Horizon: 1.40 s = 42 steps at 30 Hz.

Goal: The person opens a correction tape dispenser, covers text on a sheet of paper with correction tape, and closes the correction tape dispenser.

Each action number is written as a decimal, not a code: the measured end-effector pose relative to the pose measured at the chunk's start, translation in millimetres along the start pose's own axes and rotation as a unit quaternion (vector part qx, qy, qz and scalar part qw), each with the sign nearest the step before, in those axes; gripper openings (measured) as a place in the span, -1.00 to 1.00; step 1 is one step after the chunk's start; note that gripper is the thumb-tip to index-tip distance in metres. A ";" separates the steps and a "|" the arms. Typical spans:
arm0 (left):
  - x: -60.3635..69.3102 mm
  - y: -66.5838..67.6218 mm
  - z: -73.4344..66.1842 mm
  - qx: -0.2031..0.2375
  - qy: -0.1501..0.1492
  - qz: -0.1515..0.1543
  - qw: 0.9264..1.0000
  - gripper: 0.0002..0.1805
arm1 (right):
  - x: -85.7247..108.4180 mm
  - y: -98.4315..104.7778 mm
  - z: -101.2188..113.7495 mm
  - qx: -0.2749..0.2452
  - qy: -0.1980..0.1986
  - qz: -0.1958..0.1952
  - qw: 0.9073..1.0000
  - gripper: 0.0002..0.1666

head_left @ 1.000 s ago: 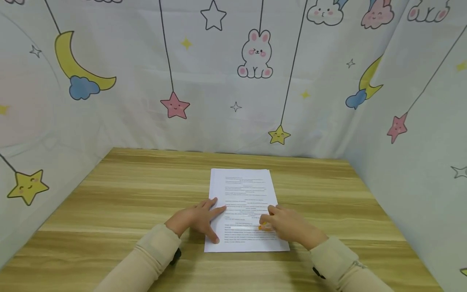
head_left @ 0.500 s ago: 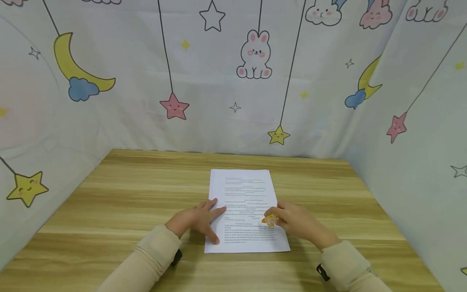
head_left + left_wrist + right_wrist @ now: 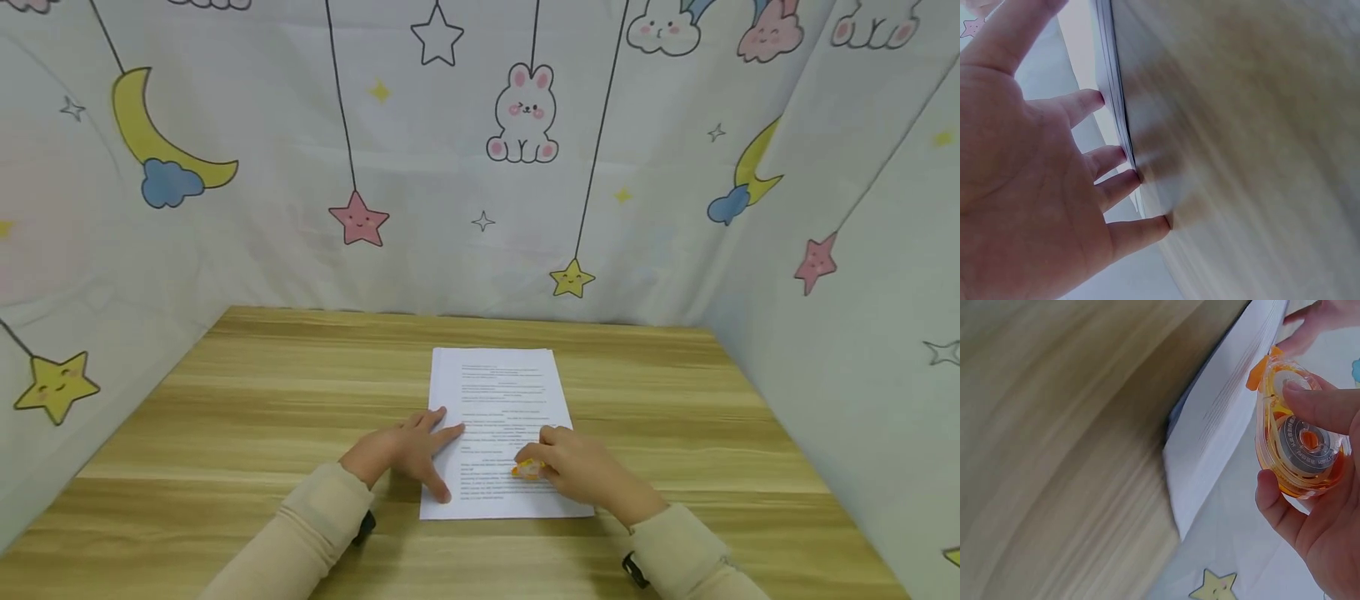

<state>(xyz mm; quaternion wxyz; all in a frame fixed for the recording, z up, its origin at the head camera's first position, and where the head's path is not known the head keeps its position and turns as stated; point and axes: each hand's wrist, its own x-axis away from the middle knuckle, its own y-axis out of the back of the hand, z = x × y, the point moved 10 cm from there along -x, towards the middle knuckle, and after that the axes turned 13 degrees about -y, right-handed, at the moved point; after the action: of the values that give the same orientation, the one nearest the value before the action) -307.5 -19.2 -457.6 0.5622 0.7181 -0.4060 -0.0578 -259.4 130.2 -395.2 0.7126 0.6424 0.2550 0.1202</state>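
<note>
A stack of printed paper sheets (image 3: 498, 492) lies on the table, with lines of text broken by white gaps. My left hand (image 3: 408, 450) rests on the stack's left edge with fingers spread. In the left wrist view several fingertips (image 3: 1129, 178) reach the sheets' edge and the tabletop. A clear and orange correction tape dispenser (image 3: 1307, 447) is in my right hand (image 3: 581, 471), pinched between thumb and fingers. The orange tip of the dispenser is at the lower text lines in the head view; whether it touches the paper cannot be told.
The wood-grain table (image 3: 300, 367) spreads out around the stack. Behind it and along both sides hangs a pale curtain (image 3: 435, 275) printed with stars, moons and rabbits. A dark wrist strap (image 3: 634, 571) shows under the right sleeve.
My right hand, holding the correction tape, first shifts right and then moves back left and slightly down over the lower text. The left hand stays in place.
</note>
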 end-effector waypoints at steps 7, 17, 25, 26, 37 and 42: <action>1.3 2.7 -3.2 -0.003 -0.001 -0.003 1.000 0.08 | -13.2 -7.0 23.0 -0.015 -0.008 0.012 1.000 -0.66; 0.0 -2.0 -7.0 0.008 -0.005 0.007 1.000 0.07 | -25.6 -9.9 52.9 0.024 0.016 0.005 1.000 -0.73; 0.9 -2.3 -4.4 0.012 -0.009 0.005 1.000 0.07 | -35.9 -17.3 67.2 0.046 0.018 0.027 0.998 -0.71; 1.2 -1.7 -4.1 0.014 -0.007 0.002 1.000 0.08 | -36.4 -17.3 67.7 0.047 0.017 0.028 0.998 -0.72; 4.7 1.5 -4.7 0.012 -0.010 -0.006 1.000 0.08 | -36.5 -18.1 72.6 0.075 0.033 0.032 0.996 -0.73; 5.2 2.0 -4.5 0.011 -0.003 -0.004 1.000 0.07 | -37.2 -19.8 73.9 0.088 0.036 0.048 0.994 -0.68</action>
<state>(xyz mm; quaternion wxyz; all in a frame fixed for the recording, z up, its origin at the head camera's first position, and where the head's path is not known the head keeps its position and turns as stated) -302.7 -19.3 -452.3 0.5528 0.7259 -0.4053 -0.0572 -255.5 45.5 -403.5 0.6370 0.7095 0.2587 0.1547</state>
